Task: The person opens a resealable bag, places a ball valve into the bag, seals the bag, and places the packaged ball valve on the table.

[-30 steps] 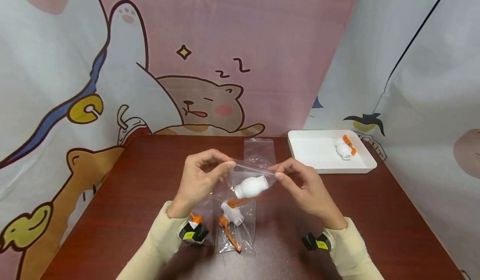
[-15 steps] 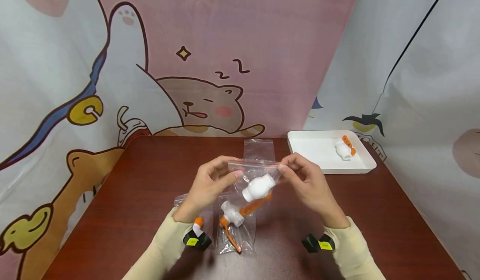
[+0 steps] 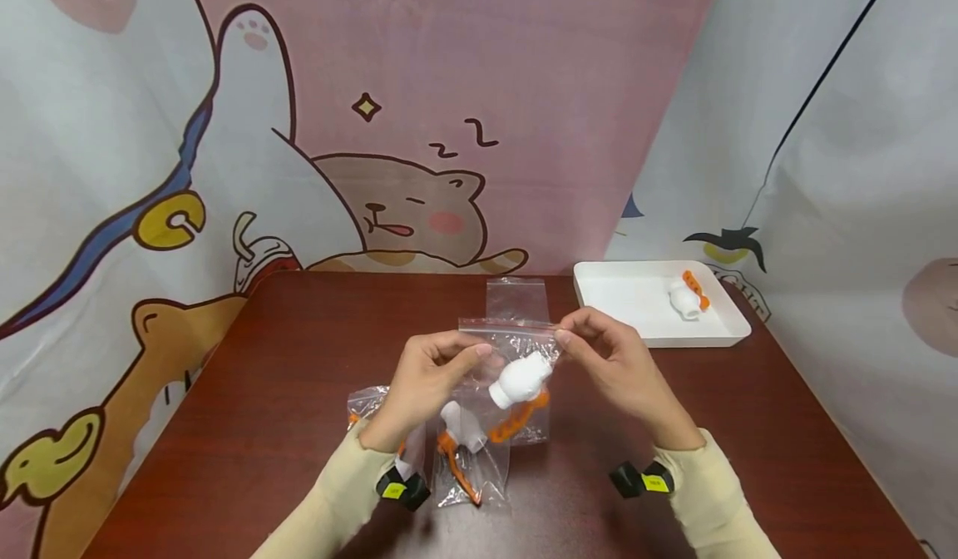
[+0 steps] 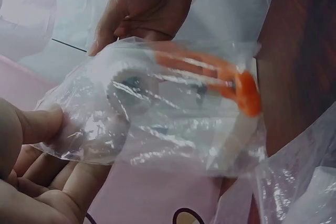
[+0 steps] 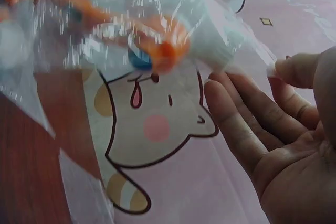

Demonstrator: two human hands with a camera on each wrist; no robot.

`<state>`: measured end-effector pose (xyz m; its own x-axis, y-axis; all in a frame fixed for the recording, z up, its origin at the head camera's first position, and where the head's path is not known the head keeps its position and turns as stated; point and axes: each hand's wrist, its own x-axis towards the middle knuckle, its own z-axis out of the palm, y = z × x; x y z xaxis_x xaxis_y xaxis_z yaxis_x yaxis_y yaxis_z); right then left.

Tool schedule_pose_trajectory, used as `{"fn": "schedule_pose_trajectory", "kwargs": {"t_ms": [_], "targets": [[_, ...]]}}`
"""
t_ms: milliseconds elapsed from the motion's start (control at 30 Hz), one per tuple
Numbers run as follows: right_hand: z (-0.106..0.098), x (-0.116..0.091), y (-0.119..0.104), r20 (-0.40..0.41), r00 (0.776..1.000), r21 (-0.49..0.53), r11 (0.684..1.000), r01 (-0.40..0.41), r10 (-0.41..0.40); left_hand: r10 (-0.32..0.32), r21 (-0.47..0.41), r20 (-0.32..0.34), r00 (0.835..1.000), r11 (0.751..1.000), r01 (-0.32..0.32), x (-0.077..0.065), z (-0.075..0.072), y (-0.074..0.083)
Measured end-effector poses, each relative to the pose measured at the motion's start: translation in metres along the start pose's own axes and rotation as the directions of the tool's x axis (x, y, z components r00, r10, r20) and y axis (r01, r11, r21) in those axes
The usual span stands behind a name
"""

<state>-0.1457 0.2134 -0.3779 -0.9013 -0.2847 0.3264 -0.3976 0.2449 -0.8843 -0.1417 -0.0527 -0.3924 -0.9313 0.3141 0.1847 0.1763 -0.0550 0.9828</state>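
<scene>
A clear zip bag point(image 3: 482, 332) hangs above the table between both hands. Inside it are a white plastic fitting point(image 3: 520, 378), shaped like a valve body, and an orange handle point(image 3: 519, 419) lower down. With thumb and fingers my left hand point(image 3: 427, 380) pinches the bag's left side, just below the zip strip. The upper right corner is pinched by my right hand point(image 3: 617, 368). In the left wrist view, the left thumb point(image 4: 44, 124) presses on the film, and the orange handle point(image 4: 210, 74) lies along the bag. Film glare blurs the contents in both wrist views.
Two more zip bags lie on the table below: one with a white fitting point(image 3: 464, 426) and orange parts, another point(image 3: 367, 399) partly behind the left wrist. A flat clear bag point(image 3: 516, 297) lies further back. A white tray point(image 3: 621, 297) at the back right holds a white fitting point(image 3: 684, 301) and orange handle point(image 3: 696, 287).
My left hand has moved right and down from the zip's left corner to the bag's side. The orange handle shows more clearly below the white fitting. My right hand keeps its corner.
</scene>
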Motion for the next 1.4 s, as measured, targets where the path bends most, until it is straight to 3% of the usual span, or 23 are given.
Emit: {"fn": "schedule_pose_trajectory", "kwargs": {"t_ms": [167,300,400,500,700,900,1100,1167,1300,1400], "targets": [[-0.014,0.001,0.012,0.012,0.999,-0.088,0.995,-0.05,0.051,-0.046,-0.077,0.03,0.998,0.996,0.049,0.001,0.005,-0.006],[-0.03,0.005,0.027,-0.004,0.996,-0.209,0.973,-0.092,0.093,-0.098,-0.14,0.04,0.994,0.985,0.103,0.004,0.01,-0.015],[-0.043,0.009,0.041,-0.035,0.99,-0.347,0.928,-0.139,0.135,-0.16,-0.188,0.05,0.986,0.968,0.167,0.006,0.014,-0.025],[-0.057,0.013,0.059,-0.044,0.985,-0.48,0.861,-0.168,0.168,-0.23,-0.216,0.068,0.971,0.947,0.239,0.009,0.019,-0.035],[-0.085,0.016,0.091,0.004,0.981,-0.653,0.744,-0.144,0.193,-0.341,-0.218,0.117,0.933,0.907,0.359,0.014,0.031,-0.05],[-0.101,0.016,0.119,0.04,0.981,-0.715,0.691,-0.103,0.188,-0.421,-0.182,0.174,0.89,0.875,0.449,0.014,0.041,-0.062],[-0.108,0.014,0.131,0.042,0.976,-0.75,0.652,-0.111,0.215,-0.489,-0.154,0.212,0.846,0.838,0.523,0.01,0.052,-0.075],[-0.109,0.014,0.132,0.039,0.973,-0.759,0.64,-0.118,0.225,-0.5,-0.149,0.206,0.841,0.834,0.532,0.009,0.056,-0.078],[-0.11,0.016,0.135,0.025,0.969,-0.772,0.62,-0.138,0.247,-0.507,-0.07,0.142,0.85,0.852,0.519,0.008,0.063,-0.082],[-0.111,0.017,0.137,0.012,0.961,-0.77,0.616,-0.167,0.275,-0.523,-0.04,0.127,0.843,0.846,0.532,0.009,0.066,-0.083]]}}
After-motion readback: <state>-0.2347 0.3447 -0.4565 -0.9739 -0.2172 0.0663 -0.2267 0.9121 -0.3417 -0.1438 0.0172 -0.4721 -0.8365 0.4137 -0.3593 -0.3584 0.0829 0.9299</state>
